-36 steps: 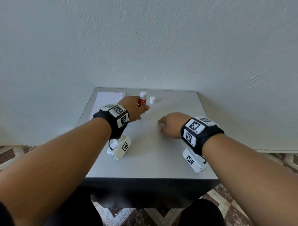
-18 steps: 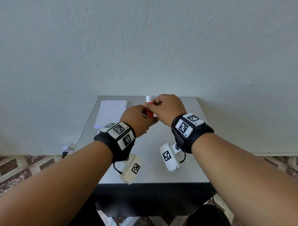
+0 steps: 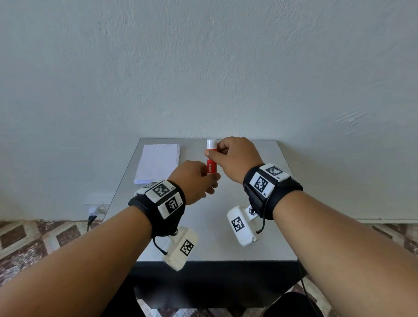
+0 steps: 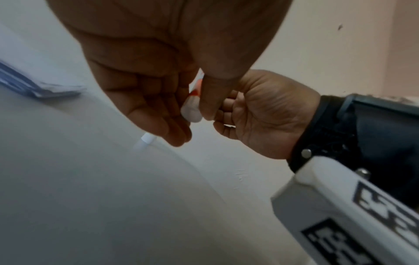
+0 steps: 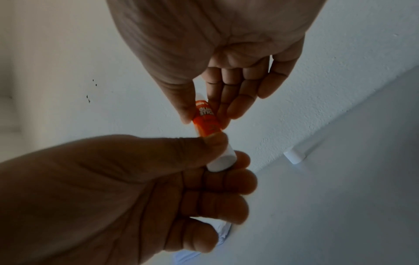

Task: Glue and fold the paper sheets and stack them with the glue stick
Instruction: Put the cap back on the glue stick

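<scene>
We are pinching the glue stick (image 3: 211, 161) with both hands: left hand (image 3: 195, 180) at its base, right hand (image 3: 236, 158) higher. Paper stack (image 3: 157, 163) and cap (image 5: 294, 156) are lying on the table (image 3: 219, 224).

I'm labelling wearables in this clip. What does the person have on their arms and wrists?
Both forearms are bare, no sleeves. The left hand and right hand each have a black wrist strap bearing white square tiles printed with black coded markers. A white camera housing, also marked, hangs under each wrist with a thin black cable.
</scene>
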